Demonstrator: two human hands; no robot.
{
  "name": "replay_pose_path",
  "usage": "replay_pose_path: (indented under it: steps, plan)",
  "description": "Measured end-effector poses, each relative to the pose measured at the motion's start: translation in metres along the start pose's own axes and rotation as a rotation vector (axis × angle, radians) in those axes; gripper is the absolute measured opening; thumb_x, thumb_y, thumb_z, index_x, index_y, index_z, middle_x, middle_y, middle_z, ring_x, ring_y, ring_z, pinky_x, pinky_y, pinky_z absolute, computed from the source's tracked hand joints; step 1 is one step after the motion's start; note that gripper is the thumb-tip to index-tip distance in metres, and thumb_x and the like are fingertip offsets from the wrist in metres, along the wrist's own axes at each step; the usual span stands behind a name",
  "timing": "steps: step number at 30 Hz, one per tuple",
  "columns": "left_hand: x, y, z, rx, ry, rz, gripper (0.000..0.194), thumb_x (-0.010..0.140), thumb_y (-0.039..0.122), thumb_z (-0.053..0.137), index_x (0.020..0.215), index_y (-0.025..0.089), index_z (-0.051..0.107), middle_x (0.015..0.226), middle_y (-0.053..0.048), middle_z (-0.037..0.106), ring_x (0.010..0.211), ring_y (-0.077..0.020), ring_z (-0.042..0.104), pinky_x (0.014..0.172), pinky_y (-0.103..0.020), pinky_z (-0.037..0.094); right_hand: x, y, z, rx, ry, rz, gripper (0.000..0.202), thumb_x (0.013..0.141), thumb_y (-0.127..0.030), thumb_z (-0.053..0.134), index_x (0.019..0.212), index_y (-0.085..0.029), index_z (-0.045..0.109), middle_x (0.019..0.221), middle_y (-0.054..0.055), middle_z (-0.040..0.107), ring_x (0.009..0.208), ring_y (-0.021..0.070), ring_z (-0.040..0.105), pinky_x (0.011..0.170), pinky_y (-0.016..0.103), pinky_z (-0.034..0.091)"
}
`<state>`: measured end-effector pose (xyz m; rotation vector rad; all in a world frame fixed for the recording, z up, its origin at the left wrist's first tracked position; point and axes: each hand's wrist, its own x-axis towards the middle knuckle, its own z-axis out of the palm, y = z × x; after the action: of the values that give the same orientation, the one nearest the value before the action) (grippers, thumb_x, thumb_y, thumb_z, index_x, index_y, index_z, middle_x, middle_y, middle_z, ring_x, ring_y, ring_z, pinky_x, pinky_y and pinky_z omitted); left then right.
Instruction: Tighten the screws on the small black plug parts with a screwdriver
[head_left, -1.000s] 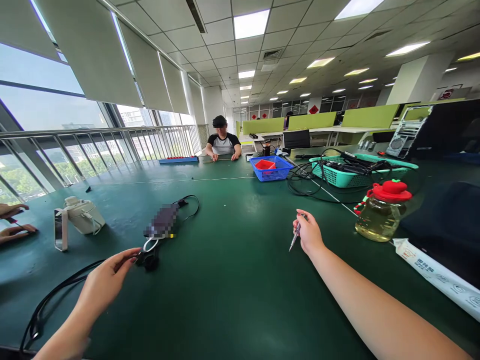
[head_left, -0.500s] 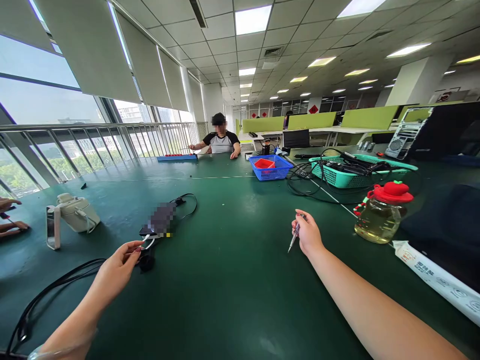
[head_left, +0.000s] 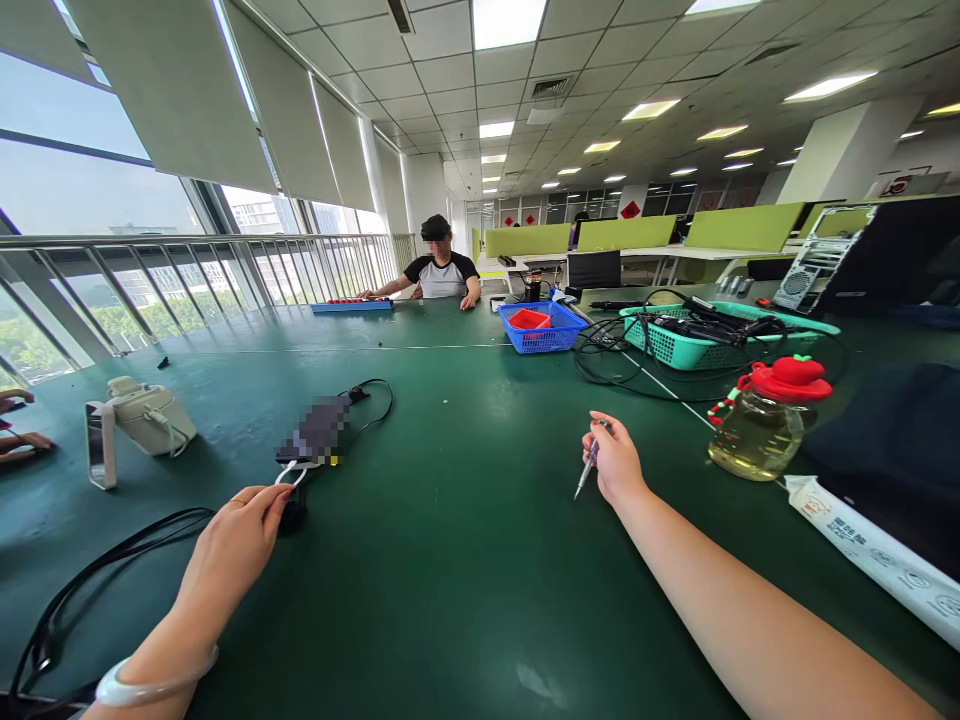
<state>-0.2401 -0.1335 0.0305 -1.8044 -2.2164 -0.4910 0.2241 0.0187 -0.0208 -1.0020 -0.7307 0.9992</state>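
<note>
My left hand [head_left: 244, 530] pinches a white cord loop [head_left: 289, 472] between thumb and fingers. That loop runs to the near end of a dark, flat, blurred device [head_left: 315, 430] lying on the green table [head_left: 442, 560]. A black round piece [head_left: 294, 515] sits just beside my fingertips, partly covered by them. On the right, my right hand [head_left: 616, 462] is closed around a slim silver pointed tool [head_left: 587, 466], its tip angled down toward the tabletop. The tool's upper part is hidden in my fingers, so its exact kind is unclear.
Black cables [head_left: 97, 565] lie left of my left arm. A cream bottle [head_left: 150, 418] and a co-worker's hands [head_left: 26, 440] are farther left. Right stand a red-lidded jar [head_left: 765, 420], a white packet [head_left: 870, 550], a blue basket [head_left: 544, 330] and a green basket [head_left: 675, 345]. A person [head_left: 442, 265] sits opposite.
My left hand has moved slightly down, drawing the white loop toward me; more of the bracelet shows. My right hand stays nearly in place. The person opposite has lowered one arm.
</note>
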Motion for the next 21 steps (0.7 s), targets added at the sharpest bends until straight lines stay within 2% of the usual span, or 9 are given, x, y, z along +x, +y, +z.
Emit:
replay_pose_path:
  steps: [12,17,21]
  plan:
    - [-0.001,0.0,0.007,0.031,0.042,-0.052,0.052,0.091,0.047,0.029,0.105,0.019,0.07,0.105,-0.014,0.069,0.089,-0.0294,0.066,0.071,-0.037,0.051,0.002,0.002,0.0,-0.022,-0.002,0.003,0.038,0.066,-0.041,0.073,0.096,-0.025,0.058,0.05,-0.007,0.05,0.047,0.0106,0.042,0.044,0.022,0.031]
    - [-0.001,-0.007,0.012,-0.04,0.035,-0.018,0.047,0.091,0.045,0.03,0.109,0.022,0.066,0.112,-0.011,0.067,0.098,-0.0285,0.064,0.083,-0.039,0.051,0.0,0.001,0.0,-0.027,-0.01,0.01,0.04,0.065,-0.042,0.074,0.096,-0.024,0.057,0.05,-0.008,0.049,0.047,0.0105,0.041,0.042,0.021,0.029]
    - [0.001,-0.015,0.015,-0.172,0.045,0.043,0.037,0.087,0.037,0.034,0.103,0.024,0.065,0.116,-0.008,0.066,0.103,-0.0266,0.063,0.093,-0.04,0.05,0.0,0.001,-0.001,-0.025,-0.019,0.008,0.041,0.064,-0.043,0.074,0.096,-0.024,0.057,0.05,-0.008,0.049,0.047,0.0103,0.041,0.042,0.021,0.029]
